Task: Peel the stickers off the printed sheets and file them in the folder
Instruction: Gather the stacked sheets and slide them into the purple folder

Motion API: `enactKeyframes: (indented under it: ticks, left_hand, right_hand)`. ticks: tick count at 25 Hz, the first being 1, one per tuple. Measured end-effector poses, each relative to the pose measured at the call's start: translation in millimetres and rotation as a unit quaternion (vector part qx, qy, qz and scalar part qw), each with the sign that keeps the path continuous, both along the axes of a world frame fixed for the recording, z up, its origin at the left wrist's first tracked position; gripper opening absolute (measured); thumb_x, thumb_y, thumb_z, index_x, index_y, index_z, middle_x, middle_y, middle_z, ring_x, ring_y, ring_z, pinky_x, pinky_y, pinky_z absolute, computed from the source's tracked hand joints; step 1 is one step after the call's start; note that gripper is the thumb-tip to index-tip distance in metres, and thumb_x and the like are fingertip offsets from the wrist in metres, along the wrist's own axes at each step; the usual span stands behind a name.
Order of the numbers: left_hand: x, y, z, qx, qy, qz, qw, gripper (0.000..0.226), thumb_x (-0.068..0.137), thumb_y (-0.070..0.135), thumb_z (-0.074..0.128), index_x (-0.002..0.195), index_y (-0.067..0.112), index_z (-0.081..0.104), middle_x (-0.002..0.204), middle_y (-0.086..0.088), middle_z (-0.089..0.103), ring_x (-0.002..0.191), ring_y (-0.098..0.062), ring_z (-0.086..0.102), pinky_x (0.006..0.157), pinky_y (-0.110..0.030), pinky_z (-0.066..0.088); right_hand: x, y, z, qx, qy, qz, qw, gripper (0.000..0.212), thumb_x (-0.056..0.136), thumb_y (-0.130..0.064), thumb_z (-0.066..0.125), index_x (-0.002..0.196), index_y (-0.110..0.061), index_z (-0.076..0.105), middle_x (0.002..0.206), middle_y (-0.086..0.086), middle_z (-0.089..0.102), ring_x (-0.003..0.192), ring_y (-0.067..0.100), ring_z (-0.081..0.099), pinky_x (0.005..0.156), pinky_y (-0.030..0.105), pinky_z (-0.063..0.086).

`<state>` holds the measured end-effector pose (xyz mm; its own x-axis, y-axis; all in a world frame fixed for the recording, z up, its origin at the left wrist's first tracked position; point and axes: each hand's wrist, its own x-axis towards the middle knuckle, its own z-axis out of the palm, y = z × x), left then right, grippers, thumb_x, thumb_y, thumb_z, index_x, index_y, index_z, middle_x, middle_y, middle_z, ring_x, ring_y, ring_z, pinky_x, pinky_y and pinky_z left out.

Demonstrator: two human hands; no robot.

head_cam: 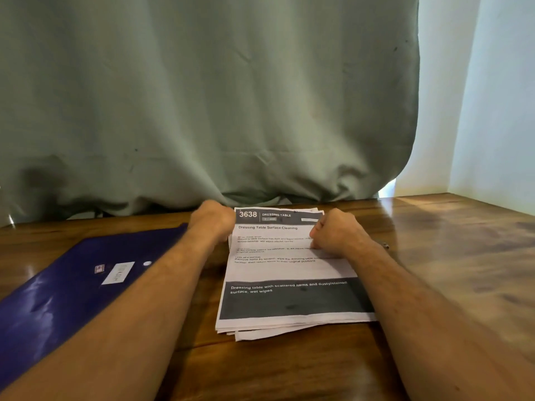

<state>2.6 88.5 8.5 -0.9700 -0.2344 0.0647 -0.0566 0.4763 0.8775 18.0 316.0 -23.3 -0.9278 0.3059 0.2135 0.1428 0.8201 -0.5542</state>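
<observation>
Nearest the camera, two bare forearms reach forward over the dark wooden table (289, 369), one to each side of a stack of printed sheets (286, 270) that lies flat in the middle with its lower edges slightly fanned. To the left of the stack, partly under the left forearm, lies the closed blue folder (63, 290), flat on the table with a white label on its cover. Further up, the left hand (212, 219) sits at the top left edge of the top sheet with its fingers curled under; it seems to hold that edge, though the grip itself is hidden behind the knuckles. The right hand (335, 231) rests on the right margin of the same sheet, fingers bunched at the paper as if pinching or picking at something there, but whether a sticker is caught cannot be told, and no sticker can be made out for certain. Beyond the sheets hangs a grey-green curtain (202, 96) that meets the table's far edge. The step in hand looks like the first peel on the top sheet. The next move likely calls for holding the paper down with the left hand while the right lifts a sticker corner slowly, so the sheet does not tear.
</observation>
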Motion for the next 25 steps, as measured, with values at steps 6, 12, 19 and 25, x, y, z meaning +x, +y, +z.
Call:
enactKeyframes:
  ticks: [6, 12, 19, 25]
  left_hand:
    - [-1, 19, -24, -0.098, -0.022, 0.042, 0.994, 0.027, 0.102, 0.026, 0.047, 0.111, 0.006, 0.064, 0.103, -0.009, 0.065, 0.080, -0.022, 0.059, 0.059, -0.032, 0.042]
    - [4, 17, -27, -0.131, 0.014, 0.010, 0.991, 0.033, 0.105, 0.021, 0.041, 0.134, 0.012, 0.053, 0.127, -0.009, 0.060, 0.092, -0.016, 0.055, 0.071, -0.029, 0.041]
    - [-5, 13, -28, 0.000, -0.025, -0.019, 1.000, 0.025, 0.104, 0.023, 0.046, 0.119, 0.011, 0.061, 0.103, -0.007, 0.067, 0.093, -0.026, 0.065, 0.075, -0.035, 0.052]
    - [-2, 12, -28, 0.029, 0.019, -0.043, 0.998, 0.016, 0.099, 0.031, 0.060, 0.098, 0.018, 0.071, 0.096, 0.001, 0.075, 0.086, -0.019, 0.071, 0.070, -0.033, 0.054]
  right_hand:
    - [-10, 4, -4, -0.006, -0.014, 0.009, 1.000, 0.021, 0.083, -0.022, 0.067, 0.099, -0.010, 0.069, 0.099, 0.008, 0.071, 0.091, 0.025, 0.065, 0.075, 0.028, 0.051]
    - [-14, 4, -3, -0.013, -0.018, 0.015, 1.000, 0.016, 0.085, -0.021, 0.069, 0.100, -0.016, 0.071, 0.098, 0.004, 0.071, 0.090, 0.020, 0.065, 0.076, 0.029, 0.055]
    - [-11, 3, -1, -0.001, -0.034, 0.019, 0.999, 0.017, 0.088, -0.018, 0.067, 0.104, -0.016, 0.071, 0.101, 0.003, 0.069, 0.090, 0.018, 0.062, 0.073, 0.026, 0.049]
    - [-9, 3, -1, -0.018, -0.023, 0.019, 0.999, 0.020, 0.084, -0.017, 0.071, 0.104, -0.016, 0.071, 0.100, 0.003, 0.069, 0.090, 0.019, 0.064, 0.078, 0.027, 0.053]
